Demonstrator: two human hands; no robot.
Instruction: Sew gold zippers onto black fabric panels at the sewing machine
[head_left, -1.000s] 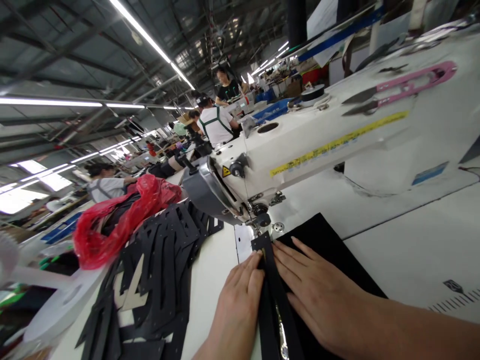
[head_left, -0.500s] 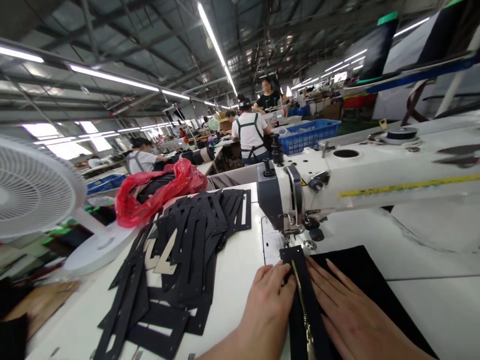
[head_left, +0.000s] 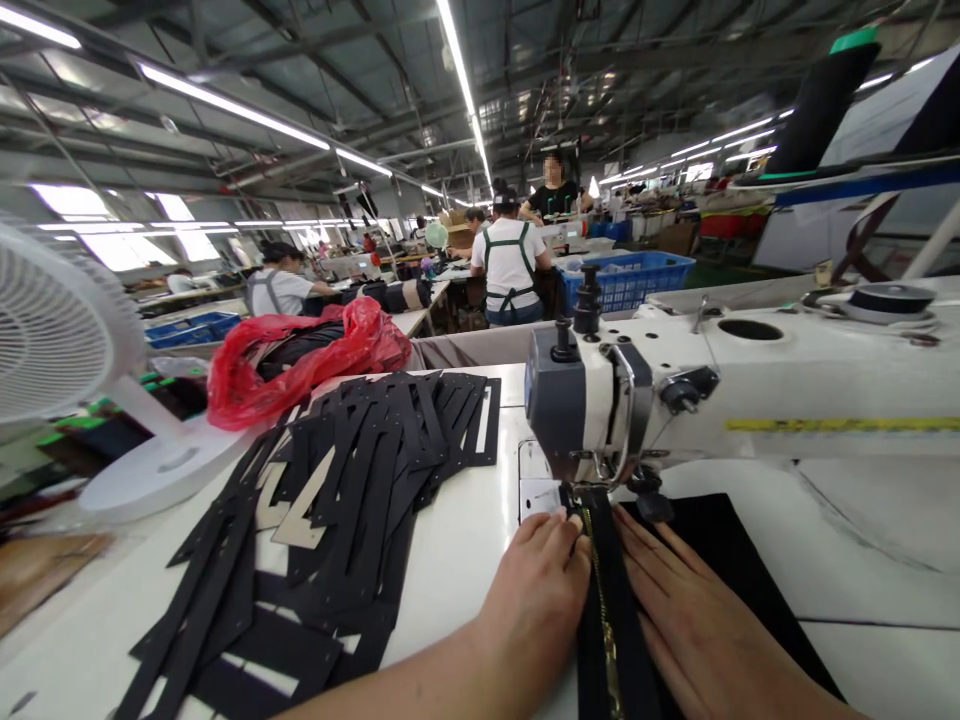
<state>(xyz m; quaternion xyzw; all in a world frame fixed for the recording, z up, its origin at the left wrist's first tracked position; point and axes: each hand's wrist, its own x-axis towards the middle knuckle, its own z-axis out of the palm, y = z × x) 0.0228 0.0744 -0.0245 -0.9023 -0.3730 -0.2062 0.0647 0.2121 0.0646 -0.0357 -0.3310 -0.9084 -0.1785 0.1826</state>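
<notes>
A black strip (head_left: 624, 590) with a gold-toothed zipper (head_left: 598, 580) along its opening lies on the white sewing table. Its far end reaches beneath the needle area of a sewing machine (head_left: 559, 400). My left hand (head_left: 534, 585) grips the strip's left edge near the needle, fingers bent and thumb beside the zipper. Stretched flat, my right hand (head_left: 694, 615) presses along the strip's right side. Below that hand spreads a larger black panel (head_left: 739, 560), partly covered by the hand and forearm. The needle tip itself is hard to make out.
Many black slotted pieces (head_left: 360, 500) are heaped on the left of the table, beside a red plastic bag (head_left: 300, 365). A white fan (head_left: 150, 450) stands at far left. Beyond the machine are a blue crate (head_left: 637, 280) and several people at other tables.
The strip's far end has moved forward under the machine's needle area, with both hands keeping alongside it. The camera view has shifted, so the machine appears larger and farther right.
</notes>
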